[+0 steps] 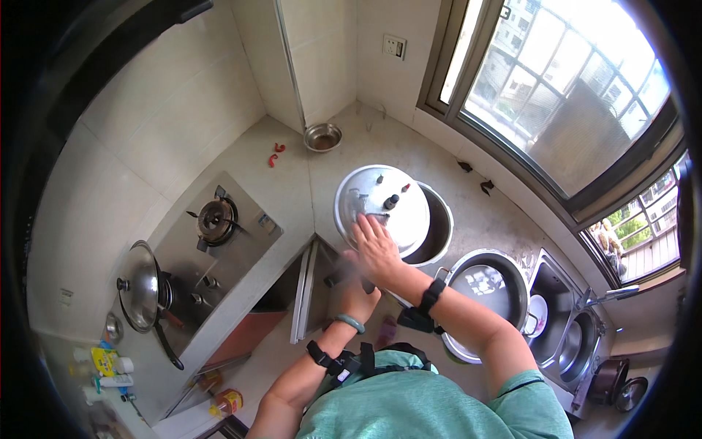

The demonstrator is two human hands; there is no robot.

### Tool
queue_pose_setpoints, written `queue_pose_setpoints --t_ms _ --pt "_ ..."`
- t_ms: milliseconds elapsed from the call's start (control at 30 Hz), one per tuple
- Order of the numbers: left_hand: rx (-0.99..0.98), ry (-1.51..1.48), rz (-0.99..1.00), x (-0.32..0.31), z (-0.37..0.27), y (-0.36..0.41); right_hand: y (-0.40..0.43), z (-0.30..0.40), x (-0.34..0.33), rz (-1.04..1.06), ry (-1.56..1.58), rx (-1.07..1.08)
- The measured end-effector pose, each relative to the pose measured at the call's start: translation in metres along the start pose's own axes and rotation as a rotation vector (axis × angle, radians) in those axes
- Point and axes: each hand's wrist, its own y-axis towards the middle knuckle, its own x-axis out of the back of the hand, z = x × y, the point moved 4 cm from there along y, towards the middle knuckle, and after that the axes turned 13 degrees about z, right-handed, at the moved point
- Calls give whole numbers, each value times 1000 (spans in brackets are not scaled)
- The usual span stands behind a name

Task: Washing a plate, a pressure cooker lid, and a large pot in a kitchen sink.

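A round metal pressure cooker lid (406, 219) lies off-centre over a deep metal pot (441, 236), whose dark inside shows at the right. My right hand (375, 247) rests flat, fingers extended, on the near part of the lid. Lower and to the left, my left hand (357, 299) is closed around a black handle (367, 285) at the counter's front edge; blur and my right hand hide part of it. A black knob and small valves stand on the lid.
A large metal pot (485, 280) of liquid stands right of the cooker, beside the double sink (554, 291). A small metal bowl (323, 137) sits behind. Leftward are a gas burner (215, 219) and a lidded wok (140, 288). A cabinet door (304, 296) hangs ajar below.
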Motion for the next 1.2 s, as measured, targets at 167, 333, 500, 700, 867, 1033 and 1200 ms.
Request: queue_pose_setpoints --t_ms 167,333,500,700,867,1033,1200 --pt "-86 -155 -5 -14 14 7 69 -31 24 -89 70 -122" --pt "-271 -16 -156 -6 20 5 42 -12 9 -171 -108 52" --pt "-72 -110 49 -4 8 7 25 0 -3 -123 -189 203" --pt "-56 -144 45 -3 0 5 92 -44 28 -33 -291 5" --pt "-50 -105 75 4 -9 3 60 -22 1 124 -339 114" --pt "-81 -160 90 2 -5 5 47 -12 13 -72 -206 281" --pt "-30 -104 110 8 -17 -1 113 -68 15 257 -314 74"
